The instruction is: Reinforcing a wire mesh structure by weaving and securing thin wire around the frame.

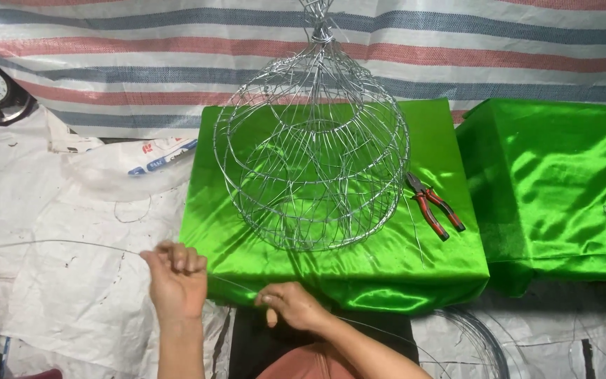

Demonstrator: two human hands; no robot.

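The wire frame (312, 151), a rounded cage of thin silver wire gathered to a twisted neck at the top, rests on the middle of the green-draped stand (247, 253). Its ribs and several horizontal hoops are in place, and crossing strands fill much of the lower half. The upper half shows wider gaps, so by appearance the frame is formed but not fully filled in.

A single length of loose wire (57, 243) runs from the left, over the white sheeting, to the near edge of the stand. The left hand (177, 277) is closed around this wire, fingers curled over it. The right hand (292, 305) pinches the same strand further along, just in front of the stand's near edge. Neither hand touches the frame, so this strand is not yet joined to it.

Red-handled pliers (435, 207) lie untouched near the stand's right edge, just beside the frame. A second green-draped stand (555, 189) sits to the right.
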